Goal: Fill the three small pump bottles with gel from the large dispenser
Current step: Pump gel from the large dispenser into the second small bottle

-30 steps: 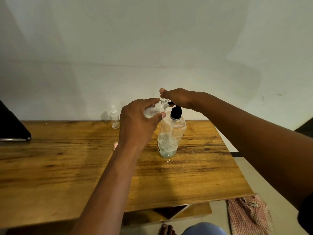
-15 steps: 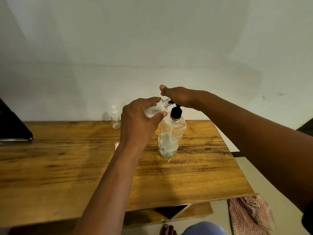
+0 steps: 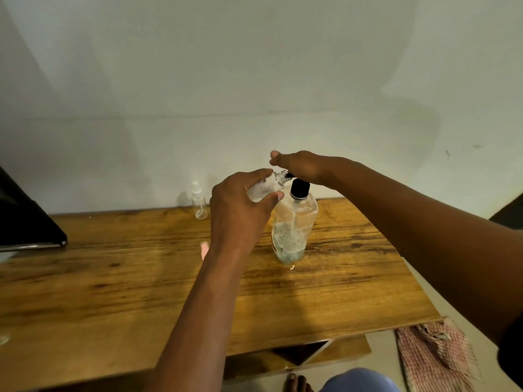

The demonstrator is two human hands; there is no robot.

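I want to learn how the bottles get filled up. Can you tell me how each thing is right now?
Large dispenser: upright on the table, black pump on, partly filled with gel.
Small bottle: held tilted, open neck at the pump's spout.
Left hand: gripping the small bottle.
Right hand: resting on the pump top.
Second small bottle: upright by the wall, capped, looks empty.
Checked cloth: crumpled on the floor.

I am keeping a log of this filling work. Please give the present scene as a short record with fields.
left hand: holds a small bottle tilted, its neck at the pump spout
right hand: rests on top of the pump of the large dispenser
large dispenser: upright on the wooden table, partly full
other small bottle: upright near the wall, capped, looks empty
third bottle: not clearly visible
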